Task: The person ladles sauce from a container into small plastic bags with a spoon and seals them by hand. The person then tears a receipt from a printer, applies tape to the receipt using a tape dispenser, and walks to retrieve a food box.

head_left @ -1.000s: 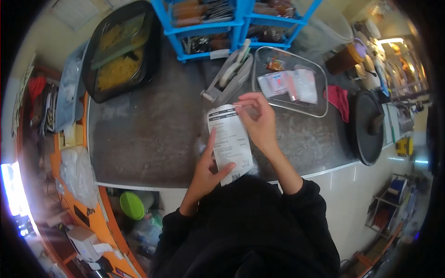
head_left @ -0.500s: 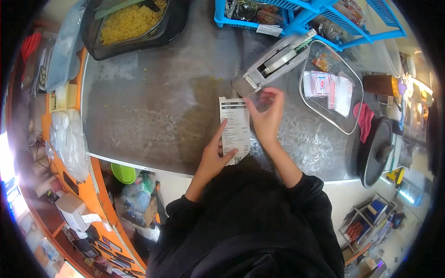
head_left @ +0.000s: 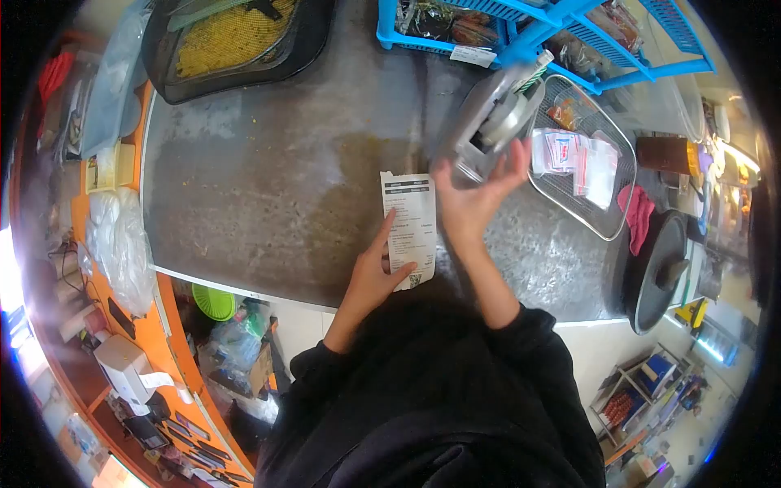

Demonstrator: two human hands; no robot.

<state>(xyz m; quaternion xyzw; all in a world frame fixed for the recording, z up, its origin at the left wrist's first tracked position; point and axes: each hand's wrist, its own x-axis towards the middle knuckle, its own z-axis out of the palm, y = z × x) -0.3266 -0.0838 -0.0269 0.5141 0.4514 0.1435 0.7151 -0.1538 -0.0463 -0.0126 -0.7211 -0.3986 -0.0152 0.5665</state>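
Note:
A printed paper receipt [head_left: 413,224] lies lengthwise on the metal tabletop in front of me. My left hand [head_left: 374,272] holds it at its lower left, the thumb across the paper and the index finger stretched along the left edge. To the right of the receipt, my right hand [head_left: 480,199] has its thumb and fingers around the near end of a grey tape dispenser [head_left: 488,114]. The dispenser is blurred, and its roll of tape [head_left: 506,118] faces up. How firmly the fingers grip it is partly hidden.
A wire basket [head_left: 606,232] with small plastic packets stands right of the dispenser. Behind are blue plastic racks [head_left: 569,37] with bagged goods. A black tray [head_left: 309,49] of yellow food is at the back left. A pink cloth [head_left: 639,220] and black lid [head_left: 651,272] sit at the right edge.
My right hand has moved right and upward from the receipt's top corner to the dispenser's end. The dispenser has shifted right and turned. My left hand stays on the receipt.

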